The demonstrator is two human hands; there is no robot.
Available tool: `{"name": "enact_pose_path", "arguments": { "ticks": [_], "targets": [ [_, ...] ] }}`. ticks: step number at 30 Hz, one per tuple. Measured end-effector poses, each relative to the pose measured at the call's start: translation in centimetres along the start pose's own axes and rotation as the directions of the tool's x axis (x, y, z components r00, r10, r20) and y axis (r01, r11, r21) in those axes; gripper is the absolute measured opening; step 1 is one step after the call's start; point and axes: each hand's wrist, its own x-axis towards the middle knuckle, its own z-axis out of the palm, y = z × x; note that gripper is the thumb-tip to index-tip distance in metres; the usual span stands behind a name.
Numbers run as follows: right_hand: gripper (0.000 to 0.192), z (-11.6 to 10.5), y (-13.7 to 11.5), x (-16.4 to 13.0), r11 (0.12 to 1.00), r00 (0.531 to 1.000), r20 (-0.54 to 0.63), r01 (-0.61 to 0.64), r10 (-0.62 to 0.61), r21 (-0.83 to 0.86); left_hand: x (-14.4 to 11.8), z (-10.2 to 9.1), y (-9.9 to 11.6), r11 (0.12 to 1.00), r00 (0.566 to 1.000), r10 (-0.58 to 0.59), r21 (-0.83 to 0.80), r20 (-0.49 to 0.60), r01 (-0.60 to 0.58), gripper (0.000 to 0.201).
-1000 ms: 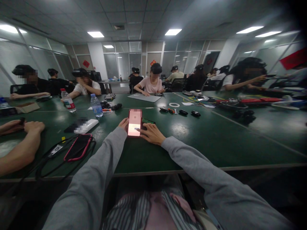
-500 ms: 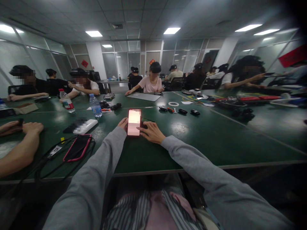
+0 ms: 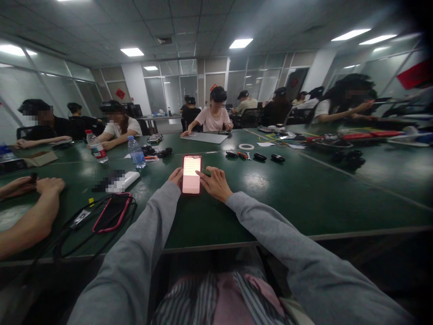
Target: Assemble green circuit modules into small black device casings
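Note:
A smartphone [image 3: 191, 180] with a lit screen and a reddish edge is held upright just above the green table [image 3: 270, 203]. My left hand [image 3: 176, 176] grips it along its left side, the fingers partly hidden behind it. At the phone's right edge is my right hand [image 3: 216, 183], one finger extended onto the screen and the others loosely bent, with nothing held in them. The screen shows a pale upper area and a pinkish lower area; its text is too small to read.
Left of my arm lie a pink-edged black phone-like thing [image 3: 112, 212], black cables [image 3: 72, 225] and a white device [image 3: 128, 180]. Two bottles, a clear one [image 3: 137, 153] and a red-capped one [image 3: 97, 146], stand farther back. Another person's arm [image 3: 37, 212] rests at left. A tape roll [image 3: 246, 146] lies ahead.
My right finger has moved up the screen, from its lower half to nearer the middle. The screen's content differs, with a list-like upper part. The view has shifted slightly.

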Motion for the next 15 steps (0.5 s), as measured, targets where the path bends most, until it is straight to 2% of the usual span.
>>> {"name": "enact_pose_path", "arguments": {
  "ticks": [6,10,15],
  "targets": [
    [0.044,0.35,0.03,0.90,0.991,0.989,-0.064,-0.136,0.136,0.000,0.55,-0.45,-0.23,0.999,1.000,0.015,0.030,0.003,-0.015,0.052],
    [0.043,0.47,0.03,1.05,0.991,0.986,-0.102,-0.130,0.131,0.019,0.24,-0.15,0.05,0.999,1.000,0.013,0.039,0.008,-0.014,0.050],
    [0.041,0.47,0.05,0.91,0.993,0.990,-0.079,-0.119,0.119,0.011,0.05,-0.10,0.28,1.000,1.000,-0.014,0.026,0.006,0.013,0.050]
  ]
}}
